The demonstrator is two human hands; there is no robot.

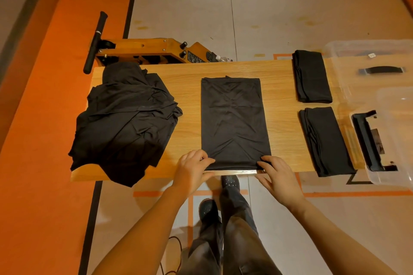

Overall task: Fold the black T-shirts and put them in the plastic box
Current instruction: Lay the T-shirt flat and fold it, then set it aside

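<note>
I had the half-folded shirt lying flat in the middle of the table. My left hand pinched its near left corner and my right hand pinched the near right corner. The unfolded pile lay left; two folded shirts lay right, beside the plastic box.

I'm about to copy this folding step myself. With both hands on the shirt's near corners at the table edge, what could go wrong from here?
1. The shirt is wrinkled; folding now may set creases in.
2. The hands, left and right, pinch only corners, so the middle could sag crooked.
3. The pile overhangs the table and might slide off.
</note>
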